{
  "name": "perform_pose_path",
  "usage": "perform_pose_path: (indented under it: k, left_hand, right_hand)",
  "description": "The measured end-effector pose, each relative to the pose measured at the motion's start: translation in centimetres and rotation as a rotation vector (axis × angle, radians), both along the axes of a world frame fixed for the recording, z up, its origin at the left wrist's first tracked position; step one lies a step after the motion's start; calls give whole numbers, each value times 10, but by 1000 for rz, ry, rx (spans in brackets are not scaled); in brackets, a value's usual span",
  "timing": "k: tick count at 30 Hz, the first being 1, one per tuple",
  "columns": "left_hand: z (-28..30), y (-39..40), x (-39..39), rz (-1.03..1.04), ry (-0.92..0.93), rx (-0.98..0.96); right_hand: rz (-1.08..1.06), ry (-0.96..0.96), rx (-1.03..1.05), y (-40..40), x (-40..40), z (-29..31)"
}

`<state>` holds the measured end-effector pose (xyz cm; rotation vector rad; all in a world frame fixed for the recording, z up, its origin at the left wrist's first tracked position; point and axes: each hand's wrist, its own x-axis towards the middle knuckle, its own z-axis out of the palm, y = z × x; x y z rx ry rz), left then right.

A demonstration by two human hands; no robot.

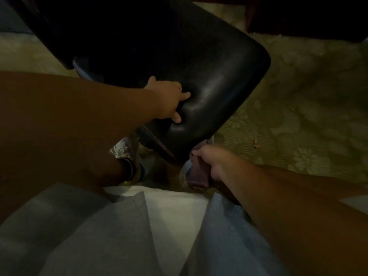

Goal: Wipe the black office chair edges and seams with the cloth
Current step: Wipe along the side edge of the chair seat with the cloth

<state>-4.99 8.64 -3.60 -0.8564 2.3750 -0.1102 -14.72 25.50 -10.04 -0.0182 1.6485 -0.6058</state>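
Black padded leather office chair seat (199, 76): centre, over patterned green carpet (298, 116). Left hand (169, 100): fingers spread, pressing seat. Right hand (211, 162): gripping dusky-purple folded cloth (197, 176) at seat's near edge

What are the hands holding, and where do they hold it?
The right hand grips the cloth bunched near its top, at the chair's near corner. The left hand holds nothing; it rests on the seat.

Dim light, patterned green carpet (298, 108), dark furniture (308, 14)
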Motion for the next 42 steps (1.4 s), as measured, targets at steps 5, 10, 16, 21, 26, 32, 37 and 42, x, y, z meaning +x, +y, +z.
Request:
perform_pose_path:
  k: [5, 10, 16, 21, 26, 32, 37, 42]
  left_hand:
    - [-2, -1, 0, 0, -7, -7]
    - [-2, -1, 1, 16, 2, 7]
    - [-2, -1, 2, 16, 10, 21]
    - [-1, -1, 2, 13, 15, 23]
    - [-4, -2, 3, 19, 19, 23]
    - [0, -1, 3, 25, 18, 36]
    - [-2, 0, 4, 29, 27, 31]
    - [0, 1, 2, 33, 11, 25]
  right_hand:
    - [-15, 16, 30, 5, 4, -2]
    - [-16, -72, 66, 6, 11, 6]
    - [-32, -151, 90, 9, 16, 9]
    - [15, -139, 121, 11, 20, 6]
    - [-12, -174, 87, 9, 20, 4]
    - [-1, -148, 103, 14, 23, 3]
    - [3, -178, 59, 13, 26, 1]
    - [63, -52, 64, 14, 25, -4]
